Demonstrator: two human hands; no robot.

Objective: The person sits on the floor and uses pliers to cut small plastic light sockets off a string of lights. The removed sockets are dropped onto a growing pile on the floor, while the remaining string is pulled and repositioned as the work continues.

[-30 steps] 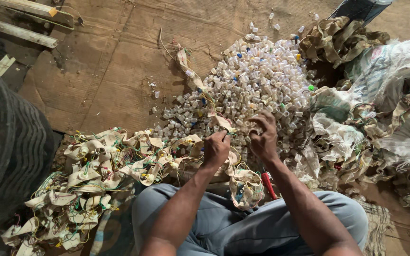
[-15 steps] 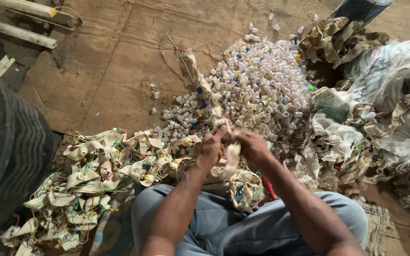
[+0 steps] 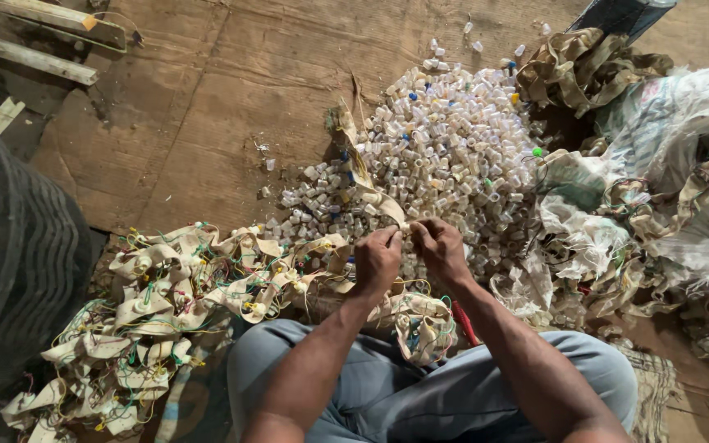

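I sit on the ground with both hands brought together in front of my knees. My left hand [image 3: 377, 261] and right hand [image 3: 441, 250] are each pinched closed on the near end of a long tan strip [image 3: 364, 176], which runs from my fingertips up and away to the left edge of the cap heap. The two hands are just beside each other, thumbs nearly touching.

Directly beyond my hands lies a broad heap of small whitish caps [image 3: 445, 156], with a few blue, green and yellow ones mixed in. It rests on a sheet of brown cardboard [image 3: 207, 123].

To my left, a pile of cream strips with coloured wires [image 3: 166, 303] spreads from my knee outward. A smaller bundle of the same material [image 3: 424, 328] lies on my lap, below my hands. A red tool handle [image 3: 464, 321] shows just beside it, partly hidden by my right forearm.

To my right, crumpled sacks and tangled strips [image 3: 658, 213] crowd the floor. A dark tyre [image 3: 26, 262] stands at the far left.
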